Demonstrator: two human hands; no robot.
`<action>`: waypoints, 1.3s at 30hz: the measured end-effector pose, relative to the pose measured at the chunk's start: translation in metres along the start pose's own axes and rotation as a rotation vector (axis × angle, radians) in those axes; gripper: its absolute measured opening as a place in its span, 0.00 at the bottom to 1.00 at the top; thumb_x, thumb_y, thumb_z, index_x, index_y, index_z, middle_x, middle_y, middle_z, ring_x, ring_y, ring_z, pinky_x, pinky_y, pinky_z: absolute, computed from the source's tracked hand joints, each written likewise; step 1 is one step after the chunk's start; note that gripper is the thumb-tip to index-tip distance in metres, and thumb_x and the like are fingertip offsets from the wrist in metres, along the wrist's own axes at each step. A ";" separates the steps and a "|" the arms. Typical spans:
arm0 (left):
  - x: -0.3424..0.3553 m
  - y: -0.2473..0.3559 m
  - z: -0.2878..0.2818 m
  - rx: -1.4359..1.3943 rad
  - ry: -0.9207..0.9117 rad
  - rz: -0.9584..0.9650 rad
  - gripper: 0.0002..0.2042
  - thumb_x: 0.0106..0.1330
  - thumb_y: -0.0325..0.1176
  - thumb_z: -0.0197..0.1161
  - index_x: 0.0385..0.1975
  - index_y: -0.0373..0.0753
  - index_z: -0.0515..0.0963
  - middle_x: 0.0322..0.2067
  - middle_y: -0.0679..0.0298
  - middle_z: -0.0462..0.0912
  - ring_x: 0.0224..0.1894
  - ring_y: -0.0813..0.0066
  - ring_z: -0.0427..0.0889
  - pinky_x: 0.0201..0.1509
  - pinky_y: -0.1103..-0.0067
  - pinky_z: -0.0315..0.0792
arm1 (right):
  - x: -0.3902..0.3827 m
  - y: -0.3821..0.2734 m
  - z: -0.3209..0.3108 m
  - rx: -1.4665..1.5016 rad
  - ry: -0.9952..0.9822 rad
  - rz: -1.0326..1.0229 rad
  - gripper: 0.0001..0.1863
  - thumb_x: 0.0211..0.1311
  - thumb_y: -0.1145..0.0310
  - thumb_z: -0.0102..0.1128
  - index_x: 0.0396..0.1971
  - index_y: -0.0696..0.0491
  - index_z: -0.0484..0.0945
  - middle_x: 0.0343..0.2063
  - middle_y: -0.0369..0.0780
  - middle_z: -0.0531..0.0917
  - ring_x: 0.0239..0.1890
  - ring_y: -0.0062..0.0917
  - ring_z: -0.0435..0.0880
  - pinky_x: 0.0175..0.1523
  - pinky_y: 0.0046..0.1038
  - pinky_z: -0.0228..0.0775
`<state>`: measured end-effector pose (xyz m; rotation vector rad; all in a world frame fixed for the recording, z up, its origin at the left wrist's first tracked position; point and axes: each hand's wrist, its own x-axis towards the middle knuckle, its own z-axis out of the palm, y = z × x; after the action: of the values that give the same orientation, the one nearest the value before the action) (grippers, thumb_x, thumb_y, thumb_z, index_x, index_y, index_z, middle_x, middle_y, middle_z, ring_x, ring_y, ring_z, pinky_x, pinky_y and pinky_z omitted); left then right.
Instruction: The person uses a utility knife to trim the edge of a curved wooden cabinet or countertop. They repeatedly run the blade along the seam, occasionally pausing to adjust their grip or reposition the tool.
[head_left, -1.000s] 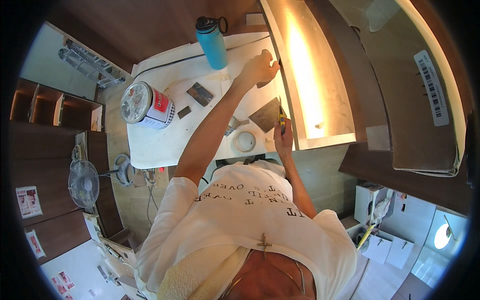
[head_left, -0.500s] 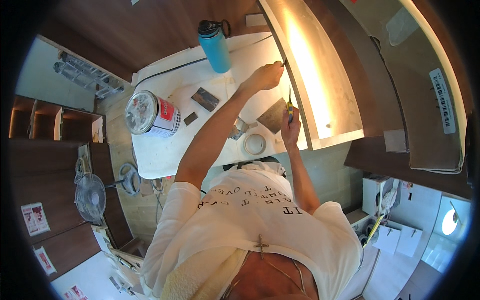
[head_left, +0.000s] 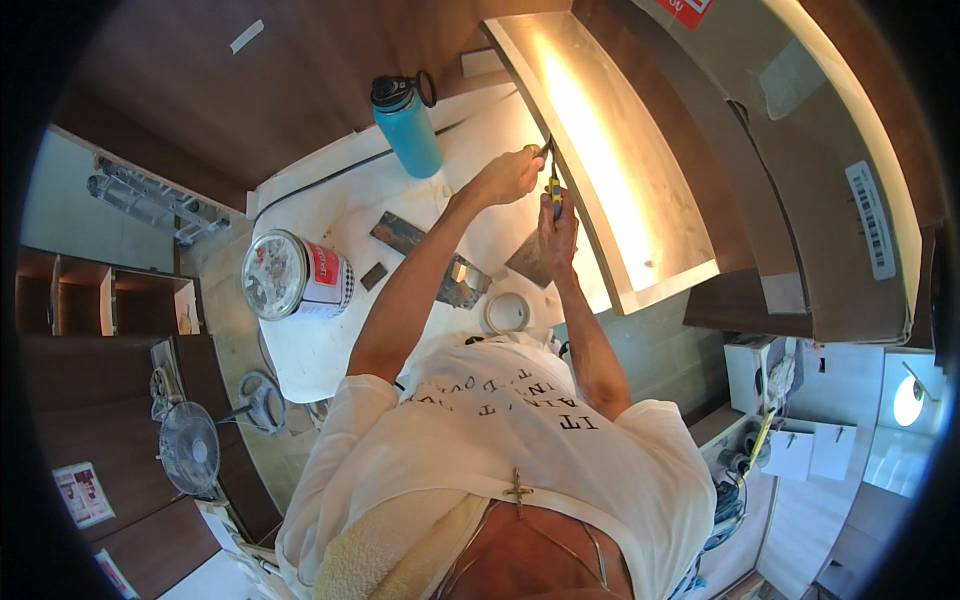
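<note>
The fingers of the right hand point(head_left: 559, 236) close firmly around the handle of a yellow-and-dark cutter point(head_left: 556, 190), whose handle rises between thumb and fingers while its thin tip points to the far side. The fingers of the left hand point(head_left: 507, 178) are curled together just far and left of that tip, close to the near-left edge of a lit wooden frame point(head_left: 665, 225). A small dark piece shows at the left fingertips; I cannot tell whether they grip it or only touch it.

A flat brown piece point(head_left: 528, 262) lies on the white desk point(head_left: 315, 365), just left of the right wrist, with a roll of tape point(head_left: 507, 312) near it. Beyond the left forearm, farther left, are 1 small dark block point(head_left: 373, 276) and a paint can point(head_left: 298, 276). A turquoise bottle point(head_left: 410, 140) stands on the far side.
</note>
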<state>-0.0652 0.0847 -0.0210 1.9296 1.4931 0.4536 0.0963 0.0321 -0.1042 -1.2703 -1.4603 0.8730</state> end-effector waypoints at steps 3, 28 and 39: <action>-0.002 0.000 0.002 -0.033 -0.012 -0.012 0.26 0.71 0.33 0.47 0.70 0.40 0.62 0.63 0.48 0.72 0.63 0.49 0.72 0.68 0.66 0.66 | 0.003 0.007 0.006 -0.024 0.039 -0.021 0.18 0.77 0.56 0.53 0.48 0.57 0.73 0.16 0.31 0.66 0.19 0.13 0.63 0.24 0.23 0.56; 0.001 -0.004 0.011 -0.174 0.122 0.127 0.13 0.73 0.36 0.46 0.52 0.38 0.66 0.40 0.52 0.77 0.45 0.52 0.77 0.52 0.64 0.69 | -0.042 0.059 -0.019 -0.255 0.011 -0.016 0.12 0.76 0.61 0.50 0.47 0.54 0.73 0.21 0.45 0.78 0.21 0.37 0.77 0.28 0.39 0.66; -0.008 -0.003 -0.001 -0.166 0.076 0.074 0.16 0.72 0.37 0.50 0.54 0.36 0.68 0.43 0.51 0.77 0.47 0.52 0.77 0.53 0.65 0.70 | 0.004 -0.012 0.001 -0.060 -0.029 0.075 0.17 0.78 0.58 0.50 0.48 0.58 0.73 0.20 0.34 0.69 0.21 0.16 0.65 0.27 0.26 0.59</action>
<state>-0.0704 0.0775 -0.0217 1.8600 1.3876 0.6692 0.0924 0.0339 -0.0919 -1.3691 -1.4793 0.9070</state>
